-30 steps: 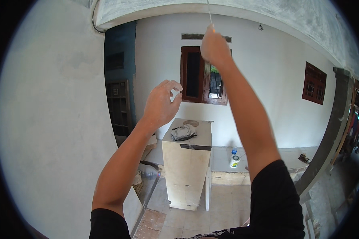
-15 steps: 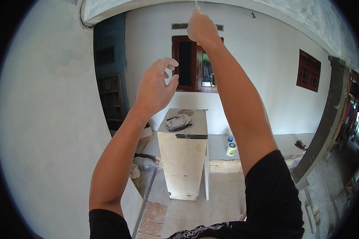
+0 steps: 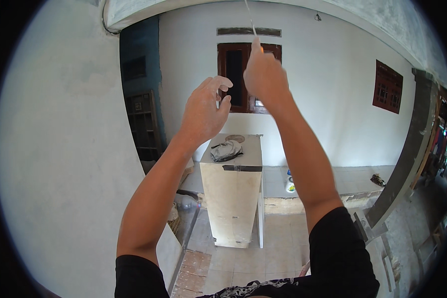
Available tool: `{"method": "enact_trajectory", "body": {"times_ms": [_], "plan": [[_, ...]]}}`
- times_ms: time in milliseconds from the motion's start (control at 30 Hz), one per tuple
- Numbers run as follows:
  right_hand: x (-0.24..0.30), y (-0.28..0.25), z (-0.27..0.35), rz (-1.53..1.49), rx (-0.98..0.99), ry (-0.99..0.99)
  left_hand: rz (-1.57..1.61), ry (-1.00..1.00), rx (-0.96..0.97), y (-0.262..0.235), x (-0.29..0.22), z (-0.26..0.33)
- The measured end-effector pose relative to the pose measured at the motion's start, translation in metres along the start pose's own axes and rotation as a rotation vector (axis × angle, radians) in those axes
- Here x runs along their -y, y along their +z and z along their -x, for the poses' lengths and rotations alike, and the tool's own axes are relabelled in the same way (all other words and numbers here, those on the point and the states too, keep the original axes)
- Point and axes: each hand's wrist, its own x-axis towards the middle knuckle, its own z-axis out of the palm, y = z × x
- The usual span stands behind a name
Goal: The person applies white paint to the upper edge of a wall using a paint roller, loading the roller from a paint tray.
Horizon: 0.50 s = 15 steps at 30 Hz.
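A tall wooden cabinet (image 3: 233,193) stands on the tiled floor below, a grey rag (image 3: 226,150) on its top. Both arms reach up. The right hand (image 3: 264,77) pinches a thin white cord (image 3: 250,17) hanging from above. Beside it, the left hand (image 3: 205,107) is released, fingers loosely spread, holding nothing.

Raised hands (image 3: 203,107), thin white cord (image 3: 249,17).
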Motion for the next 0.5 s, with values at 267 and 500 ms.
{"method": "enact_trajectory", "body": {"times_ms": [267,500], "plan": [[-0.002,0.020,-0.065,-0.056,-0.090,-0.038,-0.011,-0.018,-0.044,0.007,-0.007,-0.001],[-0.015,0.020,0.040,-0.174,0.081,-0.003,0.137,-0.114,-0.095,0.036,-0.001,-0.007]]}}
